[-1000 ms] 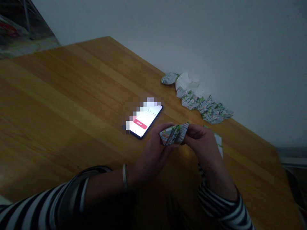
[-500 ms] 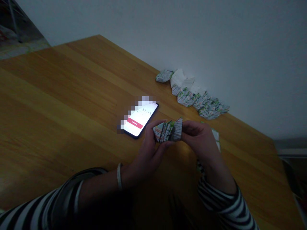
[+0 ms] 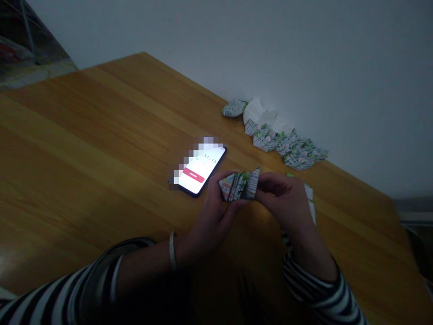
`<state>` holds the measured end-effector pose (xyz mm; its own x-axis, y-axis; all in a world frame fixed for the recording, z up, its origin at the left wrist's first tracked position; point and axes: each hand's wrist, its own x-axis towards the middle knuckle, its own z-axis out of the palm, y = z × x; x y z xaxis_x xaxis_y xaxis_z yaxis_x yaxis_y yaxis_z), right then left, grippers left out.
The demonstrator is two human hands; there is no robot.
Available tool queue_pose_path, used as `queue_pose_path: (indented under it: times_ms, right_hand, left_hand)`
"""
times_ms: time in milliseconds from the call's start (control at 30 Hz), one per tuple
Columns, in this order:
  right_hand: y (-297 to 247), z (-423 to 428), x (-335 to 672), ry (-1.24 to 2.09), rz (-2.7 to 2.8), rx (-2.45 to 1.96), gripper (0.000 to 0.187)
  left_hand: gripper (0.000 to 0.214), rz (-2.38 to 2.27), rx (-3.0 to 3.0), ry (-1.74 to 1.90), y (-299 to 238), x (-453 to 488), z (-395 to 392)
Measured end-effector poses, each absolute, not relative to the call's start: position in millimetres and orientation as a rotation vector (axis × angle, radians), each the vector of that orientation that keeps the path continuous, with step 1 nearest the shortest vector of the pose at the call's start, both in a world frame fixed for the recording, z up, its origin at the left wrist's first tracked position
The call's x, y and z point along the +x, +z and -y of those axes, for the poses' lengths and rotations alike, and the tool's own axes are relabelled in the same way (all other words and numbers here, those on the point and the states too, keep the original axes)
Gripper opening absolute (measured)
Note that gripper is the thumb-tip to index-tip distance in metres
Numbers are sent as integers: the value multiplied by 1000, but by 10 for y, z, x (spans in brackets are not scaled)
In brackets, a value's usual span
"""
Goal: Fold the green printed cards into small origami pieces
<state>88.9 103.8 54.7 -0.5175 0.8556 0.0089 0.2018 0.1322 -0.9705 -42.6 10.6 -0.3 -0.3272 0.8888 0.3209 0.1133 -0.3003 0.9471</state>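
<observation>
Between my two hands, above the wooden table (image 3: 111,135), is a small folded piece of printed paper (image 3: 233,187) with pleats and a pointed flap at its right end. My left hand (image 3: 214,214) grips its left side, the thumb below and the fingers curled round behind. At the right flap, my right hand (image 3: 286,198) pinches the paper between thumb and fingers. Partly hidden behind my right wrist lies another white and green paper piece (image 3: 310,203).
A lit phone (image 3: 199,171) showing a timer lies left of my hands. Along the wall (image 3: 304,67) at the table's back edge sits a row of folded printed papers (image 3: 297,151), with white ones (image 3: 259,110) among them.
The whole view has shifted slightly, so everything sits a little further right. Both hands keep their hold on the folded paper, with hardly any other movement.
</observation>
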Motion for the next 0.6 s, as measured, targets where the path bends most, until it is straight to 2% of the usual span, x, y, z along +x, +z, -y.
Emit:
queue_pose_path:
  times_ms: [167, 400, 600]
  right_hand:
    - [615, -1058, 925, 1312, 1968, -957, 19]
    - [505, -1131, 953, 1664, 1819, -914, 14]
    - [472, -1116, 877, 1424, 1970, -956, 14]
  left_hand:
    - [45, -1347, 1342, 1680, 13, -435, -95]
    - [44, -1341, 1316, 1712, 19, -437, -109]
    - [42, -1470, 1258, 1604, 4, -459, -155]
